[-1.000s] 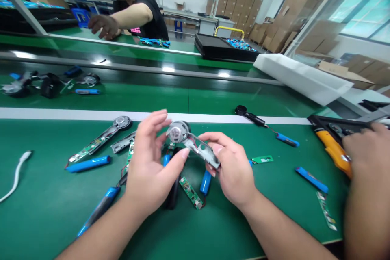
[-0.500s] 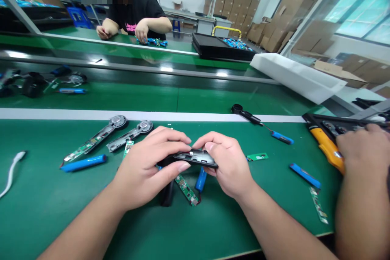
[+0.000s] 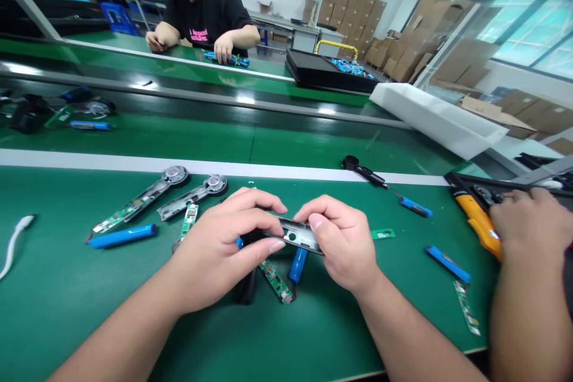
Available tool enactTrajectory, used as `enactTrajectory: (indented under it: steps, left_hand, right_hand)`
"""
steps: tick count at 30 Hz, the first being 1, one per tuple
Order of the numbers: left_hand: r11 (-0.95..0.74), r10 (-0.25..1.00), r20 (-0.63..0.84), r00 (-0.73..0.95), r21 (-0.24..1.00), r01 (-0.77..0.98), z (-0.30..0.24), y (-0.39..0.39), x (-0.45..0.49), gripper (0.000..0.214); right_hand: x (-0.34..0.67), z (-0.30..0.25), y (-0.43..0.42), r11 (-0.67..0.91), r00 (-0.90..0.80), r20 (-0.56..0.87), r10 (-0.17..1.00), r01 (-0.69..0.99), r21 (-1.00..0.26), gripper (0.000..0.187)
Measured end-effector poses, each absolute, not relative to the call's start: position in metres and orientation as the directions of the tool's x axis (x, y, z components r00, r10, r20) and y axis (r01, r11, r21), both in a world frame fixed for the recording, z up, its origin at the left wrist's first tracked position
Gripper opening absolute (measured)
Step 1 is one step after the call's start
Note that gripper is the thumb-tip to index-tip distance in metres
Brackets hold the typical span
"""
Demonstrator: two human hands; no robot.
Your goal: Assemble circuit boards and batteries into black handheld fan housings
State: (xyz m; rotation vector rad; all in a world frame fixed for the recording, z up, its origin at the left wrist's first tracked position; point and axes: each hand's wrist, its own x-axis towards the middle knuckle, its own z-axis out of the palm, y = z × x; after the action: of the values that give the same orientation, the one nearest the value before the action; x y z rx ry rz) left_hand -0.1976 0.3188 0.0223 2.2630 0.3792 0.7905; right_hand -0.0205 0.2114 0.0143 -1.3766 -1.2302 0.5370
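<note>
Grey-lined casing (image 3: pixel 307 240), up over the worktop (image 3: pixel 313 334), your left hand (image 3: pixel 224 245) and right hand (image 3: pixel 347 245) gripping its ends! One open housing (image 3: pixel 129 212) carries its board, another (image 3: pixel 190 200) looks bare; loose circuit board (image 3: pixel 275 280) below: work seems unfinished.

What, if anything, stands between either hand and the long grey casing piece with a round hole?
Nothing visible: the left hand and right hand both grip the long grey casing piece. The blue cylindrical battery and green rectangular circuit board lie on the green tabletop, not between.
</note>
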Motion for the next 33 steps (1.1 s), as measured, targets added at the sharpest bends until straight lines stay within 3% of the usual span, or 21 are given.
enactTrajectory:
  steps: [4, 6, 9, 12, 14, 17, 20, 23, 27, 30, 33]
  left_hand:
    - [-0.767, 0.465, 0.466, 0.753, 0.637, 0.079, 0.017, 0.321, -0.195, 0.019]
    - [-0.832, 0.425, 0.505, 0.751, 0.546, 0.104, 0.012, 0.321, -0.192, 0.019]
    - [-0.897, 0.362, 0.55, 0.753, 0.427, 0.119, 0.006, 0.32, -0.19, 0.018]
    - [-0.907, 0.344, 0.571, 0.746, 0.407, 0.107, 0.005, 0.317, -0.19, 0.018]
    - [-0.883, 0.383, 0.582, 0.718, 0.459, 0.098, 0.008, 0.316, -0.191, 0.014]
    - [-0.769, 0.517, 0.572, 0.637, 0.637, 0.053, 0.015, 0.313, -0.194, 0.011]
    - [-0.581, 0.621, 0.524, 0.583, 0.807, -0.107, 0.022, 0.311, -0.197, 0.035]
    - [-0.425, 0.679, 0.462, 0.57, 0.881, -0.208, 0.026, 0.311, -0.199, 0.033]
    - [-0.191, 0.77, 0.266, 0.58, 0.963, -0.189, 0.024, 0.31, -0.194, 0.022]
    - [-0.06, 0.812, 0.138, 0.567, 0.986, -0.154, 0.019, 0.307, -0.188, 0.042]
    - [-0.004, 0.82, 0.102, 0.563, 0.985, -0.172, 0.015, 0.303, -0.184, 0.055]
  right_hand:
    - [-0.015, 0.014, 0.213, 0.261, 0.357, 0.513, 0.781, 0.56, -0.787, 0.017]
    - [-0.013, 0.015, 0.213, 0.329, 0.269, 0.611, 0.744, 0.649, -0.686, 0.016]
    - [-0.014, 0.017, 0.212, 0.348, 0.09, 0.574, 0.814, 0.716, -0.605, 0.01]
    - [-0.017, 0.016, 0.213, 0.317, 0.008, 0.482, 0.876, 0.744, -0.588, 0.008]
    - [-0.018, 0.015, 0.213, 0.319, 0.015, 0.452, 0.892, 0.689, -0.651, 0.012]
    - [-0.019, 0.015, 0.214, 0.294, 0.134, 0.407, 0.903, 0.498, -0.816, 0.016]
    - [-0.021, 0.014, 0.215, 0.203, 0.248, 0.233, 0.94, 0.143, -0.969, 0.021]
    - [-0.024, 0.014, 0.215, 0.085, 0.24, 0.044, 0.97, -0.165, -0.983, 0.027]
    - [-0.027, 0.015, 0.214, 0.029, 0.17, -0.018, 0.985, -0.271, -0.962, 0.023]
    - [-0.031, 0.012, 0.213, 0.023, 0.145, -0.02, 0.989, -0.284, -0.959, 0.022]
    - [-0.033, 0.009, 0.212, -0.029, 0.152, -0.072, 0.986, -0.268, -0.963, 0.026]
